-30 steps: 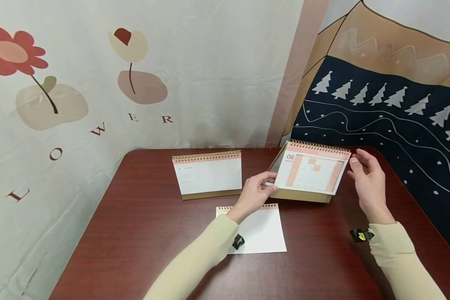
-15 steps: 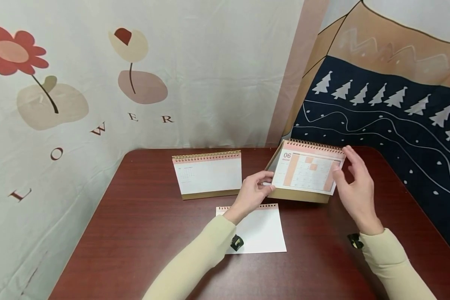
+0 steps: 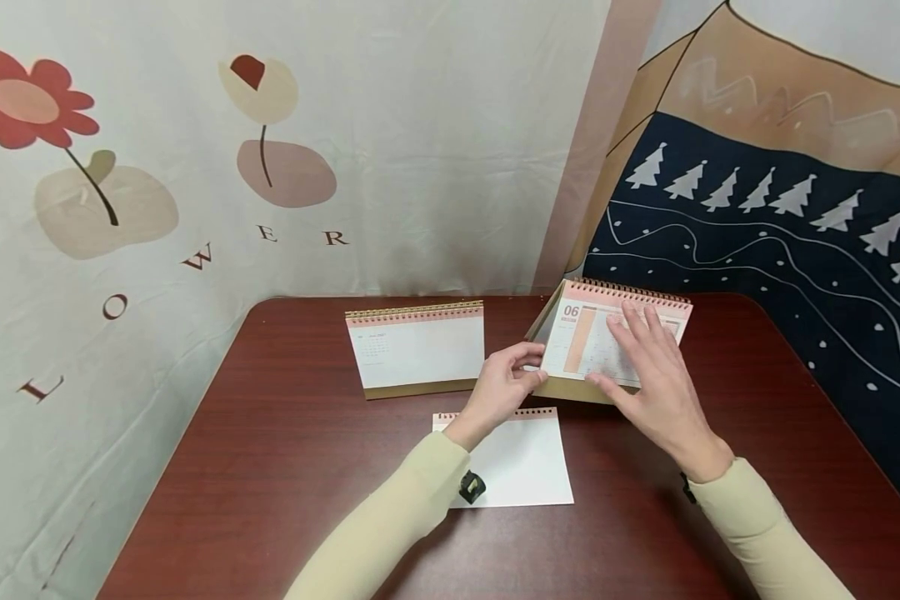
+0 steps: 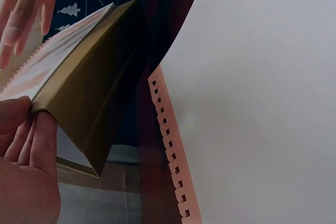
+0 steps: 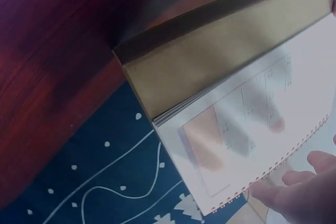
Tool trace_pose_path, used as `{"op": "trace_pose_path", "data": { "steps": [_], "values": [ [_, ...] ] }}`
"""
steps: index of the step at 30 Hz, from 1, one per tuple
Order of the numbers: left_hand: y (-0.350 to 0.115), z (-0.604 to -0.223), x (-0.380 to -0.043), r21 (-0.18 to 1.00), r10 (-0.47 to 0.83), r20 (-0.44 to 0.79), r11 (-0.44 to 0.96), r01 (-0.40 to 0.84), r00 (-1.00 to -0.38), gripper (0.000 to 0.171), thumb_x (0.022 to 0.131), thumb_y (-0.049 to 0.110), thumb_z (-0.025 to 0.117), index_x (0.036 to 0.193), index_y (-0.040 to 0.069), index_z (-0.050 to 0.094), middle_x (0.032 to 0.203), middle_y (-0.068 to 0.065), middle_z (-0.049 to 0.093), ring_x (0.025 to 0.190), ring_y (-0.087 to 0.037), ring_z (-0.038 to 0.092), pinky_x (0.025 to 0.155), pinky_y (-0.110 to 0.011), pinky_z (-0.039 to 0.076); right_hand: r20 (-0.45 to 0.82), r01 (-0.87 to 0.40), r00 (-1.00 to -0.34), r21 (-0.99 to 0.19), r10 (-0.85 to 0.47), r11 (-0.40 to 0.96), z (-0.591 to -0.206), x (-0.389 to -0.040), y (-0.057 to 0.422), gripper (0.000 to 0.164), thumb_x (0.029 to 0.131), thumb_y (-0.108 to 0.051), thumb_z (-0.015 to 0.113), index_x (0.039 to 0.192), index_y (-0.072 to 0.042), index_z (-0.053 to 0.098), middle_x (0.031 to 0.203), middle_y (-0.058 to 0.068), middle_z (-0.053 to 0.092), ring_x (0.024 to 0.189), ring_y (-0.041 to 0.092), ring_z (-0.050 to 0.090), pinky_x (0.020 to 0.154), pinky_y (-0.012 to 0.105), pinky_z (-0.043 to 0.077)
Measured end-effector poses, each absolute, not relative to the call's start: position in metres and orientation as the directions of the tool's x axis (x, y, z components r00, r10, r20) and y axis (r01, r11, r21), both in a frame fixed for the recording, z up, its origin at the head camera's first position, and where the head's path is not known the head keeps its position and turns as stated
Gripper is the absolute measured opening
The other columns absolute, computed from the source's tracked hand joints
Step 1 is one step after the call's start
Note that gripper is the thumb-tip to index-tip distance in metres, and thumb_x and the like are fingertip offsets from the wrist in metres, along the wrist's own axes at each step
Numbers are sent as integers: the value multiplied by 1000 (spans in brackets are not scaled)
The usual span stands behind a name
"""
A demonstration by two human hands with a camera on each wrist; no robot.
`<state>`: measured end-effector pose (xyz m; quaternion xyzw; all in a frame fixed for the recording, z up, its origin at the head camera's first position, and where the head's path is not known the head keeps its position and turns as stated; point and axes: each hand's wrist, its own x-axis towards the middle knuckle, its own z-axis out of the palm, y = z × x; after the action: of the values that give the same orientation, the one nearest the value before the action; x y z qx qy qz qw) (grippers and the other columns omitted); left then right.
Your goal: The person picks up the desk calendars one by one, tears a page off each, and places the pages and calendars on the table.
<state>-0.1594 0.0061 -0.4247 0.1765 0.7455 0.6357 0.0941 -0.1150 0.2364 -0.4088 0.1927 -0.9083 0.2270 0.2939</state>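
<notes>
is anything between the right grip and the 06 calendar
Nothing visible is: the right grip spreads directly over the 06 calendar. The left grip holds its lower left corner, off to the side.

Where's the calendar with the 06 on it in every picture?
Head: the 06 calendar is right of the middle, with the left hand at its left edge and the right hand partly covering it.
Left wrist: the 06 calendar is on the left side, slanting.
Right wrist: the 06 calendar slants across the middle and right.
Shared landmark: the dark blue cloth with white trees.
</notes>
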Motion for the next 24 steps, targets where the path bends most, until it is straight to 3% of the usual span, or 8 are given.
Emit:
{"op": "trace_pose_path", "data": {
  "steps": [5,13,18,24],
  "values": [
    [6,-425,-159,982,383,81,128,140,-920,36,91,0,65,127,-1,63,116,-20,70,101,-28,71,85,-26,58,574,-476,-771,-229,-276,849,-411,-117,233,87,89,-76,40,154,-18,37,166,7,24,155,35,13,119,68,14],
    [4,-424,-159,982,387,80,127,139,-919,36,92,1,65,128,1,63,117,-19,70,104,-29,71,87,-28,58,544,-476,-779,-187,-313,859,-415,-120,229,93,79,-57,76,156,-24,34,167,5,21,156,35,10,117,70,14],
    [4,-424,-158,980,391,81,136,145,-917,36,92,0,65,128,0,62,117,-19,70,103,-28,71,86,-28,58,559,-495,-759,-164,-334,853,-418,-122,223,92,80,-60,73,155,-25,35,167,5,23,156,35,10,118,69,14],
    [3,-418,-155,981,398,53,152,122,-916,37,93,-1,63,130,0,61,120,-21,69,107,-33,70,89,-33,58,565,-487,-756,-145,-332,861,-419,-124,216,95,72,-45,83,154,-26,39,166,5,24,155,36,12,115,72,18]
  ]
}}
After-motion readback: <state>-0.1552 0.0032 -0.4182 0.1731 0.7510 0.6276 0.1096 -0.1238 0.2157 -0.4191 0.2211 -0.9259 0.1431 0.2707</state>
